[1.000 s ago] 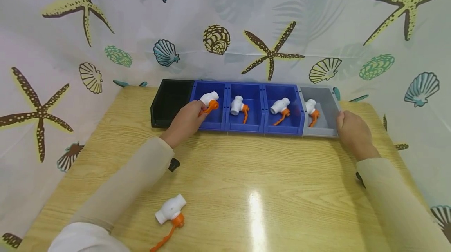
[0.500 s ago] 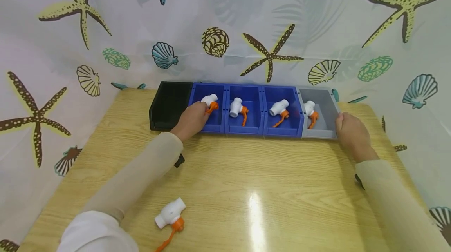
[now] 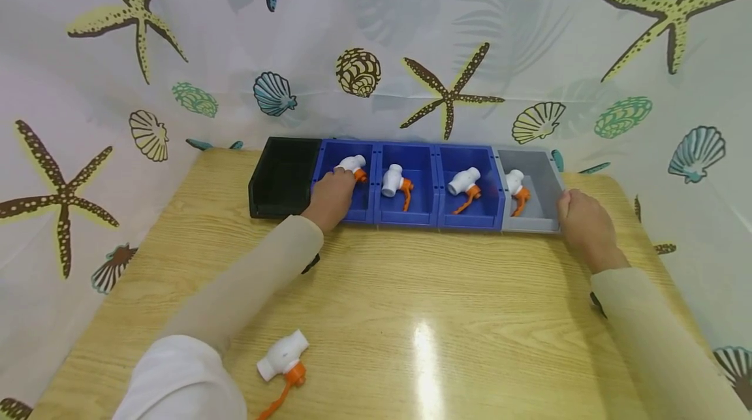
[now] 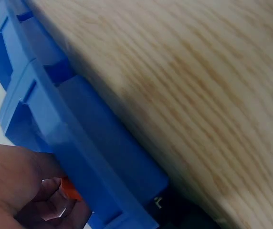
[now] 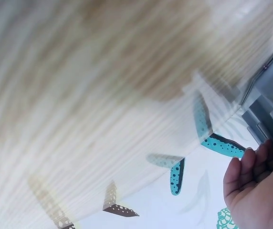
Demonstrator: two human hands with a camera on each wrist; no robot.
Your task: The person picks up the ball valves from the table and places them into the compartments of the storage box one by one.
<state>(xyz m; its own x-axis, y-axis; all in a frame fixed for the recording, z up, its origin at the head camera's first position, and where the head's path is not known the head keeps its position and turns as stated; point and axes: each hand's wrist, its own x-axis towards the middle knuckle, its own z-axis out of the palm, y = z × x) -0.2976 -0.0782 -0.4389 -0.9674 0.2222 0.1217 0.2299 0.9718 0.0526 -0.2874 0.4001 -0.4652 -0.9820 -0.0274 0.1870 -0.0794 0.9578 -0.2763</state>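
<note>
In the head view my left hand (image 3: pixel 332 198) reaches into the leftmost blue bin (image 3: pixel 361 212) and holds a white ball valve (image 3: pixel 352 162) with an orange lever. The left wrist view shows the curled fingers behind the bin's front wall, a bit of the orange lever (image 4: pixel 70 189) between them. My right hand (image 3: pixel 589 229) grips the right side of the grey bin (image 3: pixel 546 224), its fingers curled along the outer wall in the right wrist view. A similar valve (image 3: pixel 513 179) lies in that grey bin. The middle blue bin holds another valve (image 3: pixel 392 181), the right blue bin one more (image 3: pixel 464 181).
A black bin (image 3: pixel 283 175) stands at the left end of the row. Another white valve (image 3: pixel 284 356) with an orange lever lies on the wooden table (image 3: pixel 376 302) near the front left. Behind the bins hangs a patterned cloth (image 3: pixel 317 21) with starfish and shells.
My left hand has moved right and deeper into the leftmost blue bin with the valve, and its orange lever is now mostly covered. The right hand has stayed at the grey bin.
</note>
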